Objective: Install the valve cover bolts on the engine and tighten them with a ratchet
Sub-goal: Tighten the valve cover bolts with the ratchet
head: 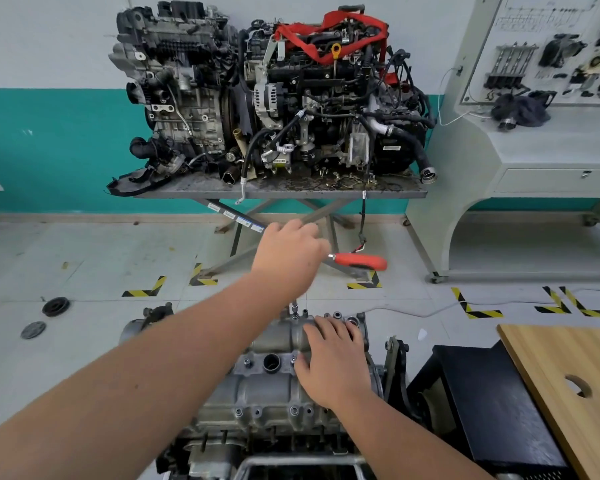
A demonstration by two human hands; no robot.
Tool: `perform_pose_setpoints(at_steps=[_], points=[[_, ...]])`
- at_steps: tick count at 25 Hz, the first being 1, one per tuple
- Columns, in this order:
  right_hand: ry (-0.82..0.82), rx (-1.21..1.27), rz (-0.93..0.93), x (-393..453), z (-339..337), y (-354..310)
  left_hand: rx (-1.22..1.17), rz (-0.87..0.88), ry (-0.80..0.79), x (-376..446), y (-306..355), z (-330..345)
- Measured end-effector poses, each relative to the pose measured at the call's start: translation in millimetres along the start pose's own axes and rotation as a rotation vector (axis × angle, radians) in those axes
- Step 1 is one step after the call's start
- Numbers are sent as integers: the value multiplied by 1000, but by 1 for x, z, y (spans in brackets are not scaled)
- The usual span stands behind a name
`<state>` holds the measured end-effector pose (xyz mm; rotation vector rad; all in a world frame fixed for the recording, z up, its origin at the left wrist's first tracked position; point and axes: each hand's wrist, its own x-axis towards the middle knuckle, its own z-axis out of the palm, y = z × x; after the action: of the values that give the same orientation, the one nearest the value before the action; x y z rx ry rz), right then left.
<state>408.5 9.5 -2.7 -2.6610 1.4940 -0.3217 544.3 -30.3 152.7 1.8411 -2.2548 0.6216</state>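
2 whole engines [267, 98] crowd a grey scissor-lift table [291, 194] against the wall, well beyond the fingers and taking no part in this step. Nearer, directly under both hands, sits the bare engine [257, 386] with its valve cover [267, 341] facing up. The right hand [329, 362] lies flat on the far right part of that cover, fingers spread and straight, gripping nothing; I judge it is there to steady the cover and the body against the pull of the tool. The left hand [288, 252] reaches forward above the cover's far edge, fingers curled over the head end of the ratchet [357, 261], whose red handle sticks out to the right past the knuckles. A thin extension and socket [293, 308] drop from below that hand to a spot just ahead of the right fingertips, probably onto a bolt, though the bolt itself is hidden. Holding the head like this looks suited to spinning a bolt down lightly, not to a final hard pull. Along the cover's near edge, behind the right wrist, about 4 small bolts [293, 410] appear already seated. Between the 2 forearms a round open bore [270, 362] shows dark; what it holds cannot be told. Other bosses beside the right fingertips look open too.
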Motion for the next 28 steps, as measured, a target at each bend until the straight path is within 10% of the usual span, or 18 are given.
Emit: perform_pose_setpoints(at_steps=[4, 13, 23, 28], points=[[43, 2, 20, 0, -1, -1, -564, -231, 539, -33, 18, 32], [37, -5, 8, 0, 1, -1, -2062, -1162, 496, -15, 29, 21], [38, -5, 15, -1, 0, 0, -1864, -1208, -377, 8, -26, -3], [12, -3, 12, 0, 1, 0, -1974, -1556, 246, 16, -18, 4]])
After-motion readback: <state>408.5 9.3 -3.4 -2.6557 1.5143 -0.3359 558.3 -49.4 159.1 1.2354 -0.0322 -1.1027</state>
